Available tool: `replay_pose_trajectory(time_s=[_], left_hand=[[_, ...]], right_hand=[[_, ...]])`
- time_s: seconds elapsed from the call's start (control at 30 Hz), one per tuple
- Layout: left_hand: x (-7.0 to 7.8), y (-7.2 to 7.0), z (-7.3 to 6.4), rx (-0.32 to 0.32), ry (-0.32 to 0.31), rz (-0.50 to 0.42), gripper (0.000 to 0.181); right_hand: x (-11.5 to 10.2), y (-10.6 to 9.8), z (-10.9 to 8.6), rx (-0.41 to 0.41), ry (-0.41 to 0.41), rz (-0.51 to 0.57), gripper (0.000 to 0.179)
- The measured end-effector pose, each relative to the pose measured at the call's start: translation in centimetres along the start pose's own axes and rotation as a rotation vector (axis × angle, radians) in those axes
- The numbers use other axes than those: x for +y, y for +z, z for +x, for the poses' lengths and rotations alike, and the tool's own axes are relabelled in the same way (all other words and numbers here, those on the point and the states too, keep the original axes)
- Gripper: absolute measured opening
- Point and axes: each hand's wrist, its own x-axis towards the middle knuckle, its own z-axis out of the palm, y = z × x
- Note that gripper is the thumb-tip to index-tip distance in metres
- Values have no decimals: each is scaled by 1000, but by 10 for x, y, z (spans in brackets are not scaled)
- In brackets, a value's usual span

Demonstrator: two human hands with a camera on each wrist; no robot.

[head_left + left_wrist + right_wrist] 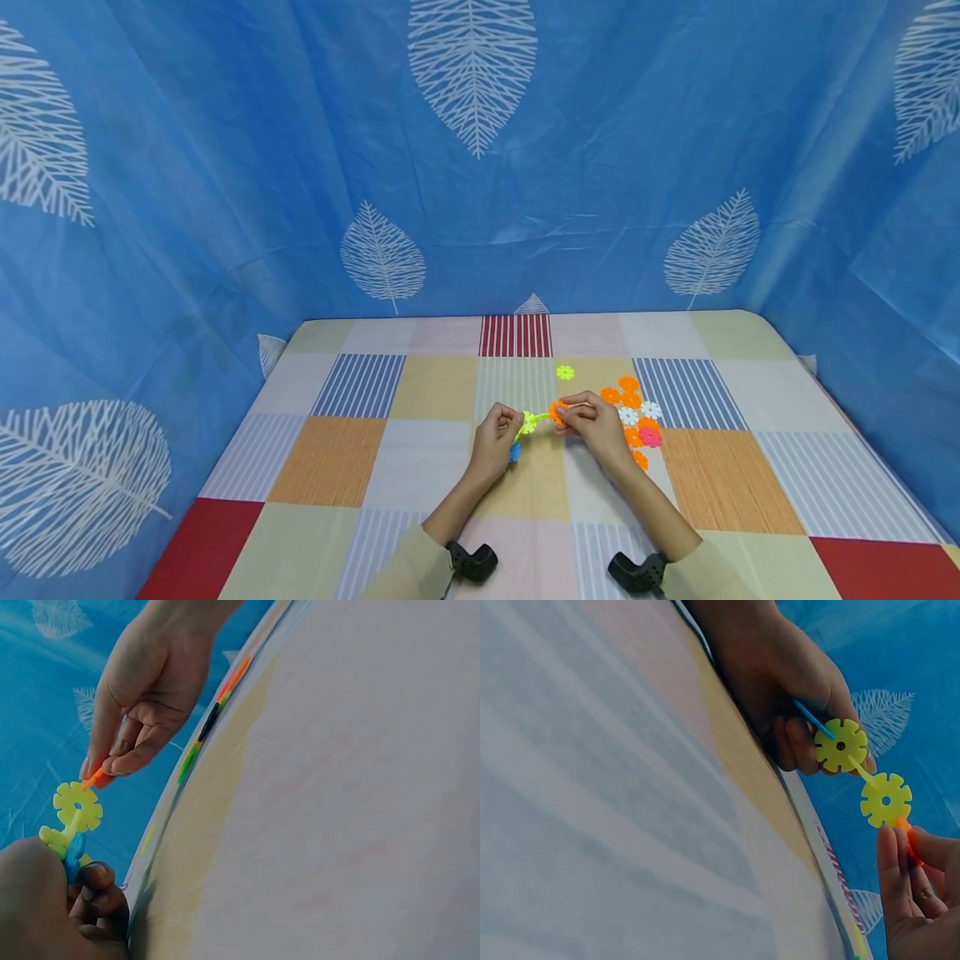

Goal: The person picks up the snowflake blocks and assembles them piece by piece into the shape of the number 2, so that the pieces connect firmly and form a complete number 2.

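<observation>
Student: What is the chain, and how is it held?

Tutor: Notched discs joined edge to edge, raised above the patchwork tablecloth. At its left end, the left hand has curled fingers pinching it beside the blue disc. At its right end, the right hand pinches an orange disc between thumb and fingers, nearly closed.

Student: Is the orange disc seated?

Tutor: It meets the rim of the end yellow disc, edge-on and crosswise. Depth in the slot cannot be told.

Student: How is such a joint best made?

Tutor: Probably by matching slot to slot, planes crossed, then pressing straight along the chain's line. A twist might spring the other joints, so the left grip would be better moved nearer to the end yellow disc.

Student: And the others?

Tutor: A loose pile lies right of the chain; a lone yellow disc lies beyond it.
</observation>
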Motion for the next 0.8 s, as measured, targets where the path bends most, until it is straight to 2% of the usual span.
replay_pose_trajectory(time_s=[0.17, 0.33, 0.43, 0.67, 0.8], left_hand=[[-1, -1, 0, -11, 17, -4, 17], [-2, 0, 1, -14, 51, -10, 16], [-2, 0, 1, -8, 41, -3, 15], [-2, 0, 0, 35, 11, 9, 14], [-18, 3, 7, 85, 63, 43, 18]], right_hand=[[0, 5, -2, 5, -4, -12, 22], [2, 9, -2, 33, -11, 31, 20], [3, 10, -2, 26, -21, 47, 23], [1, 2, 1, -93, -12, 17, 35], [-6, 0, 0, -152, -2, -16, 36]])
